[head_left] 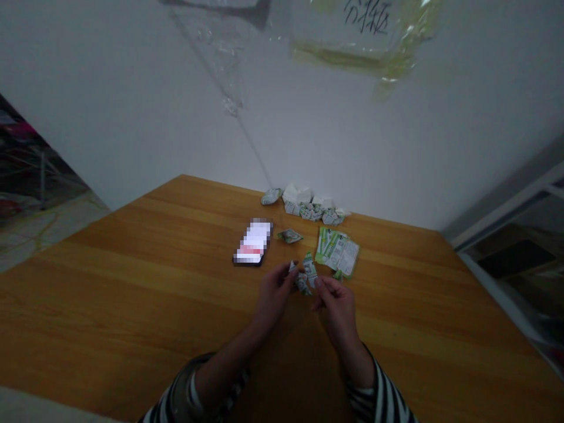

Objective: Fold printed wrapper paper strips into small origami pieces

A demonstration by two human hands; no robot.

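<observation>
Over the wooden table, both hands are closed on pieces of a small white-and-green printed wrapper. My left hand [274, 291] pinches the left wrapper piece [302, 284], which looks folded or crumpled. My right hand [338, 302] pinches an upright wrapper piece [310, 270] by its lower edge. I cannot tell whether the two pieces are joined. Just beyond my right hand lies a flat green-and-white printed packet [338, 251], with a small green scrap [338, 275] by its near edge. A folded wrapper [290, 236] rests farther back.
A lit smartphone [252, 242] lies left of the hands on the wooden table [154, 270]. Several crumpled wrappers [312, 211] and white tissue [297, 193] line the table's back edge by the wall. A shelf [511, 258] stands at the right.
</observation>
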